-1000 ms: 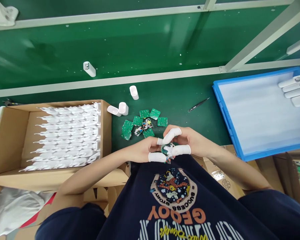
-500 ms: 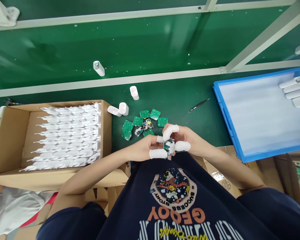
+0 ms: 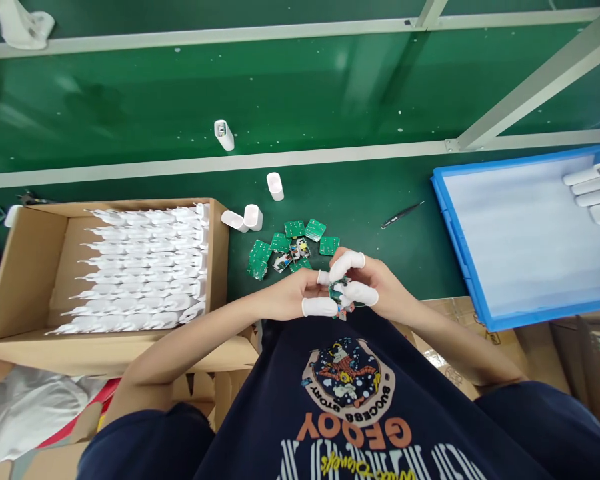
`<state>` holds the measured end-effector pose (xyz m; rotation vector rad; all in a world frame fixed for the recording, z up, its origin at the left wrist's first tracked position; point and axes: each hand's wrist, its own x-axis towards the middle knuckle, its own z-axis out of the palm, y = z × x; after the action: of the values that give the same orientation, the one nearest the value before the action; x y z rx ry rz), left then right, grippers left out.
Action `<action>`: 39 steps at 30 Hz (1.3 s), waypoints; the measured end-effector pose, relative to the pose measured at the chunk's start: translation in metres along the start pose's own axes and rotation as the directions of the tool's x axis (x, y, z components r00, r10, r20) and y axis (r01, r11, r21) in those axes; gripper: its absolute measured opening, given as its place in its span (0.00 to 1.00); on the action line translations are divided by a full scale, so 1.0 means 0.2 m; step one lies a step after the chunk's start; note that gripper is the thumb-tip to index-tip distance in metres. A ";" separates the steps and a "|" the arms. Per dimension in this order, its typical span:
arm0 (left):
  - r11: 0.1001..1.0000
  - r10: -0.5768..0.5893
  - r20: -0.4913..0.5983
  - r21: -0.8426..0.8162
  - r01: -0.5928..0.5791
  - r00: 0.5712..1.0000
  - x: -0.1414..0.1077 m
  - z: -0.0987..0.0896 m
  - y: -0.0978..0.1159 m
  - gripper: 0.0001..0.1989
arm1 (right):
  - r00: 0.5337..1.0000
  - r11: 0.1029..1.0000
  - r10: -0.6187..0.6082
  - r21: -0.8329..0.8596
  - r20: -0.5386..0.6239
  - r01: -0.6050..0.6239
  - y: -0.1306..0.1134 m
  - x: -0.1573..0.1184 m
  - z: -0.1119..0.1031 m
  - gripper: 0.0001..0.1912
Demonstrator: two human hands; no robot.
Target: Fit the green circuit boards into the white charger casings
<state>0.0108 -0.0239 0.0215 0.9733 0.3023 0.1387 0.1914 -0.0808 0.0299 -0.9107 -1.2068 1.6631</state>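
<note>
Close to my shirt, both hands grip one small circuit board (image 3: 338, 292) with parts on it. White finger cots cover some of my fingertips. My left hand (image 3: 300, 297) pinches the board's left side between thumb and finger. From the other side, my right hand (image 3: 370, 283) has its finger over the top edge and its thumb against the board's face, hiding much of it. Beyond my hands lies a loose group of green circuit boards (image 3: 295, 229), a few with their components facing up. White plastic housings (image 3: 253, 218) stand and lie left of the boards.
A cardboard box (image 3: 219, 257) with rows of white housings is at left. Black tweezers (image 3: 403, 215) lie right of the boards. The blue tray (image 3: 460, 247) at right holds several white units (image 3: 595, 187). Another housing (image 3: 225, 135) is on the ledge behind the white rail (image 3: 330, 151).
My right thumb has shifted left, further over the board's face. Both hands keep hold of it. The whole view has swung slightly, moving the surroundings a little to the right.
</note>
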 end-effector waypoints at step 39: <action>0.878 0.084 -0.490 0.448 0.168 0.868 -0.02 -0.07 -0.05 0.12 | 0.796 0.714 -0.535 -0.655 -0.283 0.247 0.26 1.19 -0.03 0.19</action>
<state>0.0033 -0.0195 0.0070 1.4209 0.8697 0.2845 0.1007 0.1339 -0.0379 -1.2173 -1.4747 0.6411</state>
